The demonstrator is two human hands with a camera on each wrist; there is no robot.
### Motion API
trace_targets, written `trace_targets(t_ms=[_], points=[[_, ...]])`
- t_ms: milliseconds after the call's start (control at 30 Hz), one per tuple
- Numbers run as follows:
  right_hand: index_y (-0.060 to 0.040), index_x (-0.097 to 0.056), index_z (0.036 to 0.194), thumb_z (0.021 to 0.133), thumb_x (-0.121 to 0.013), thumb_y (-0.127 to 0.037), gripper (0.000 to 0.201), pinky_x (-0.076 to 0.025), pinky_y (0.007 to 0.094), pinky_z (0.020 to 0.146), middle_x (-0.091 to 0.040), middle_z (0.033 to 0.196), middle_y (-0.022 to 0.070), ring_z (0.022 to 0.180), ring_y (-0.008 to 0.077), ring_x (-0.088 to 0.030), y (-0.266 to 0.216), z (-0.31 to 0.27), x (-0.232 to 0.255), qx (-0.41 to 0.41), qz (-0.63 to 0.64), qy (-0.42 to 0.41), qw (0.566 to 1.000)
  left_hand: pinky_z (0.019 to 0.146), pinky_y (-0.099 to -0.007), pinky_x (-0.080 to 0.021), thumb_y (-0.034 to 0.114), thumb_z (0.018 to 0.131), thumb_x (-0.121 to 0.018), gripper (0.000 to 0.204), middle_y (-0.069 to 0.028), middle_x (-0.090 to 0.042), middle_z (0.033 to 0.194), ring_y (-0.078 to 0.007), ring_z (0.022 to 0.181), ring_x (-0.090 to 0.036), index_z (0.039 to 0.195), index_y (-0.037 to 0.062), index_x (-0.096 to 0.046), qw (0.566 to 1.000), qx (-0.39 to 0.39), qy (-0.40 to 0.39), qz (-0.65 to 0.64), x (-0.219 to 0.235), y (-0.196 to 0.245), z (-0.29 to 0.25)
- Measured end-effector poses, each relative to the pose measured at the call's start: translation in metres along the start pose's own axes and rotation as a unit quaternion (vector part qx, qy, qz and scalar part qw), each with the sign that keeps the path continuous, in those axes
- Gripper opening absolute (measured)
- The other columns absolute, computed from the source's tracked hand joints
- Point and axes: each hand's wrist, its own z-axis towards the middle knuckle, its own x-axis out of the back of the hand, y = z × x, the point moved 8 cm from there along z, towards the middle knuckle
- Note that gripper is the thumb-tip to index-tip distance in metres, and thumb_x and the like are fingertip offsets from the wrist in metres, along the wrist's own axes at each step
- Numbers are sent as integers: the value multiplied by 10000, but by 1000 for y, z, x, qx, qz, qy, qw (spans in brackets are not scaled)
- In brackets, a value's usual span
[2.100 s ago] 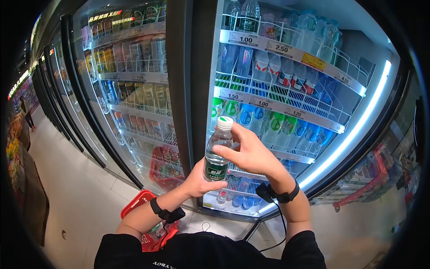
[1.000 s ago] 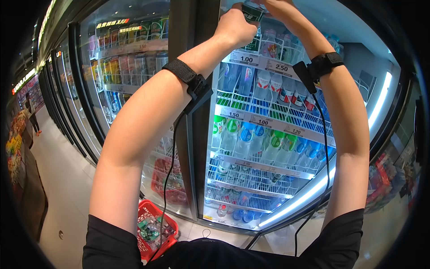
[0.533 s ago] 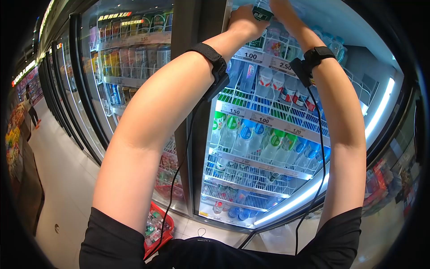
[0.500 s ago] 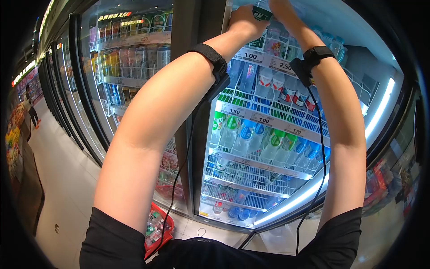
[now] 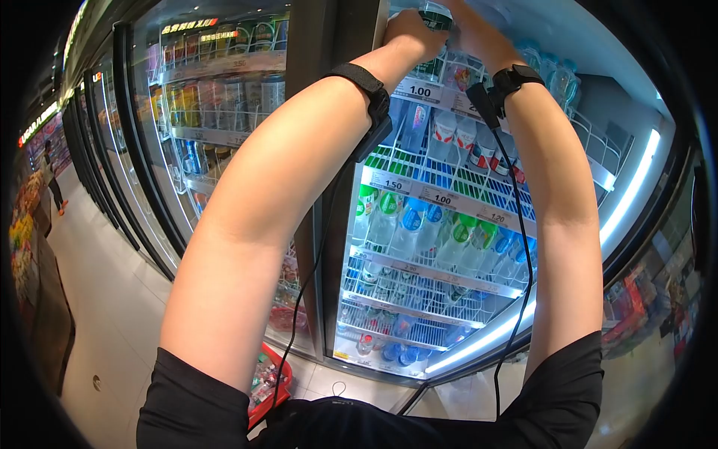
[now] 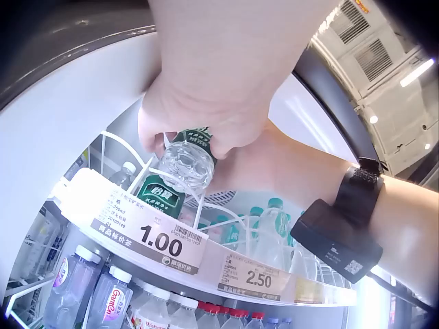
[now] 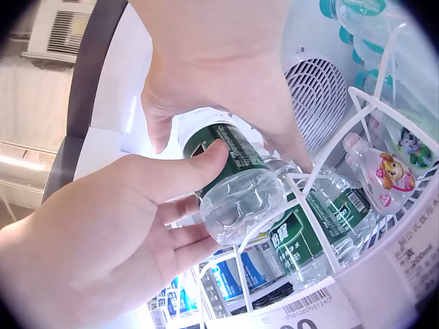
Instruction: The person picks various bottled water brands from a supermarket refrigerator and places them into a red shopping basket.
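Note:
At the top shelf, my left hand (image 5: pixel 415 36) (image 6: pixel 199 103) (image 7: pixel 123 219) grips a clear bottle with a green label (image 5: pixel 435 20) (image 6: pixel 186 166) (image 7: pixel 240 195), thumb on the label and fingers beneath. The bottle is tilted, its base toward me, above the white wire rail. My right hand (image 5: pixel 471 30) (image 7: pixel 219 75) arches over it with fingers spread and extended toward the bottles behind; whether it touches the held bottle is unclear. Another green-labelled bottle (image 6: pixel 161 195) (image 7: pixel 295 236) is on the shelf just below. The held bottle's cap is hidden.
Shelves of bottles fill the lit cooler, with a 1.00 price tag (image 5: pixel 419 92) (image 6: pixel 161 241) on the top shelf edge. A dark door frame (image 5: pixel 318 224) stands at the left. On the floor is a red basket (image 5: pixel 283 389) holding bottles. Cables hang from both wrists.
The bottle has gone from chest height up to the top shelf in my left hand. Over the last half second, my right wrist has shifted slightly left and my left forearm slightly right.

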Motion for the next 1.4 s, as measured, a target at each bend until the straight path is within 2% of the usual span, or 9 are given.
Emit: trace_targets(t_ms=[167,233,333,533,633,767,1000,1267,1400], points=[[-110,-653,1133,967,-649,-357,297,-510,277,769,-671,936,0,868,111,-646,13,12,-4,46,58,-92,993,950,-399,-553,459,809,-786,724,-229,-713,1172,-345,1097,-707,1263,-57,-557,996,48,-70,-26,-15,-4,3],[-95,-639,1167,1003,-610,-251,228,-510,269,816,-665,1021,21,932,106,-631,-18,-12,-6,380,-279,-77,878,939,-392,-552,435,808,-782,896,-267,-687,1190,-346,1111,-701,1340,-171,-391,989,89,-101,-56,-23,-10,8],[-96,-615,1246,1031,-561,-138,226,-501,288,899,-631,1157,45,1047,111,-594,15,39,1,81,-24,-144,986,932,-391,-547,405,809,-774,1007,-288,-675,1174,-352,1115,-695,1371,-246,-249,985,114,-123,-33,-24,1,6],[-91,-613,1226,1023,-584,-180,224,-514,280,839,-657,1047,27,933,105,-625,2,22,1,273,-284,-60,917,918,-393,-548,391,834,-761,1003,-301,-666,1157,-371,1122,-684,1355,-262,-206,989,73,-130,1,-33,-7,17],[-75,-640,1194,987,-640,-223,254,-506,257,787,-666,977,9,877,90,-624,19,31,3,58,15,-34,998,900,-385,-556,409,850,-767,986,-308,-649,1193,-382,1126,-682,1340,-260,-234,991,37,-124,14,-38,-3,16],[-55,-666,1148,960,-664,-205,240,-495,251,762,-668,990,10,892,83,-615,40,60,17,97,-47,-86,990,1064,-484,-443,513,877,-715,1080,-320,-604,1284,-407,1228,-631,1417,-259,-188,984,34,-150,87,-57,-14,21],[-73,-671,1229,942,-704,-293,363,-516,295,833,-676,1111,64,991,150,-639,53,78,29,221,-306,-107,920,1213,-532,-236,550,871,-666,982,-219,-345,1617,-372,1423,-481,1587,-1,-280,977,63,-173,108,-53,-16,12],[-90,-676,1311,924,-745,-380,488,-537,340,904,-683,1231,117,1091,218,-664,57,72,22,328,-541,-124,764,1130,-471,-423,601,861,-646,807,-198,-508,1520,-365,1398,-511,1486,103,-535,979,49,-159,122,-43,-16,3],[-59,-651,1339,876,-747,-240,507,-513,380,981,-635,1350,150,1170,302,-638,67,68,27,128,-345,-89,926,1111,-473,-448,640,856,-657,782,-217,-535,1493,-374,1351,-556,1457,146,-577,980,49,-95,166,-44,-25,3]])
